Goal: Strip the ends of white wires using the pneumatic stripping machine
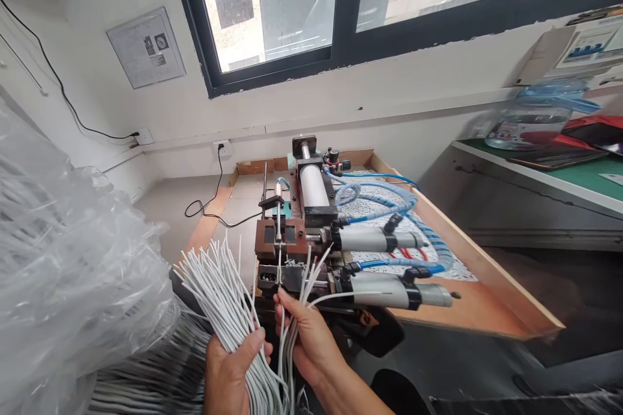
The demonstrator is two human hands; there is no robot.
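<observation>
My left hand (232, 363) is wrapped round a thick bundle of white cables (221, 298), their cut ends fanning up and to the left. A few loose cables (288, 350) lie in my right hand (309, 340), and some of their ends stick up past the fingers. Between thumb and forefinger it pinches one of them, whose end reaches up into the front slot of a pneumatic wire stripping machine (280, 240). Silver air cylinders (377, 288) extend to the right of the machine's jaws, close by my right hand. The inside of the slot is too small to make out.
Clear plastic wrapping (87, 259) bulges at the left, with more grey cables (156, 363) below it. The machine stands in a wooden tray (496, 282) with blue air hoses (433, 240). A green-topped shelf (549, 172) holds a large clear bottle (530, 117) at right.
</observation>
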